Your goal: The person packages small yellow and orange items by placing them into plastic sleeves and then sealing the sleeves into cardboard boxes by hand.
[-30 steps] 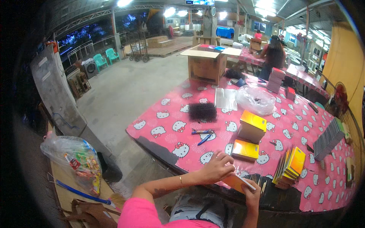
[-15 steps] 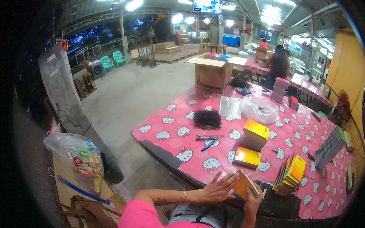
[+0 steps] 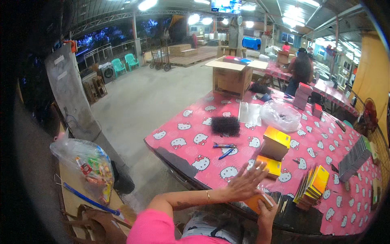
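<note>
My right hand [image 3: 267, 211] grips a small notebook with an orange cover [image 3: 253, 203], held low at the table's near edge. Just above it is my left hand [image 3: 245, 181], fingers stretched out and holding nothing. Part of the notebook is hidden behind my hands. Past my left fingertips lies a low stack of yellow notebooks [image 3: 269, 166], with a taller yellow stack [image 3: 276, 142] behind it. To the right, several spiral-bound yellow notebooks [image 3: 312, 185] lean together in a fanned pile. Blue-handled pliers [image 3: 226, 153] and a pen-like tool [image 3: 223, 145] lie left of the stacks.
The table's pink cloth [image 3: 183, 130] carries a bundle of black binding coils [image 3: 225, 126], a clear plastic bag [image 3: 280, 116] and an open carton [image 3: 231, 81]. A row of dark-edged notebooks [image 3: 354, 158] stands right. At left hangs a bag of wrappers [image 3: 87, 166]. A person [image 3: 300, 69] sits beyond.
My left hand has lifted off the notebook's cover and moved up, fingers spreading. The notebook has tilted lower in my right hand. The whole view has shifted slightly.
</note>
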The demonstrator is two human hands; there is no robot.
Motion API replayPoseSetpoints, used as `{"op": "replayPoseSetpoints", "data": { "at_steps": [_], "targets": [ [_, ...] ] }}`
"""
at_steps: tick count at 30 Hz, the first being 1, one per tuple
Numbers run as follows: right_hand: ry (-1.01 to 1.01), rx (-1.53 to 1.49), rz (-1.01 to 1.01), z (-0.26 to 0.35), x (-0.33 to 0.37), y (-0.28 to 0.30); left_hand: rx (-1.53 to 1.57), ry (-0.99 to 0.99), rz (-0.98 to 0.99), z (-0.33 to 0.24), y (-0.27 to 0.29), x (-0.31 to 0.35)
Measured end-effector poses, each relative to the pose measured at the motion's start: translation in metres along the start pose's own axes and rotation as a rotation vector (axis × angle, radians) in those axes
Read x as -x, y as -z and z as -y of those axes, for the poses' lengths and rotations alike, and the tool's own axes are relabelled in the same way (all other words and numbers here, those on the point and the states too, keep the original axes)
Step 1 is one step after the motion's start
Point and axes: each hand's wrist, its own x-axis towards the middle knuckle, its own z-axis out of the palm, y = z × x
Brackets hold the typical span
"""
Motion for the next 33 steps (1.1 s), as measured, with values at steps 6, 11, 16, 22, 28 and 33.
{"op": "replayPoseSetpoints", "data": {
  "at_steps": [6, 11, 16, 22, 28, 33],
  "targets": [
    [0.041, -0.013, 0.053, -0.017, -0.009, 0.015, -0.054, -0.055, -0.082, -0.016, 0.001, 0.015],
    [-0.009, -0.052, 0.014, 0.009, -0.003, -0.002, 0.107, -0.077, 0.06, -0.018, -0.005, 0.026],
    [0.031, 0.067, 0.134, -0.004, -0.01, 0.002, 0.077, 0.014, -0.077, -0.009, 0.011, -0.005],
    [0.039, 0.013, 0.11, 0.016, -0.009, 0.003, 0.233, -0.136, 0.016, -0.044, -0.009, 0.049],
    [0.052, 0.004, 0.108, -0.003, -0.014, -0.002, 0.207, -0.058, -0.081, -0.029, -0.004, 0.026],
    [0.05, -0.002, 0.25, -0.018, -0.023, 0.011, 0.195, 0.004, -0.119, -0.025, 0.011, 0.013]
  ]
}}
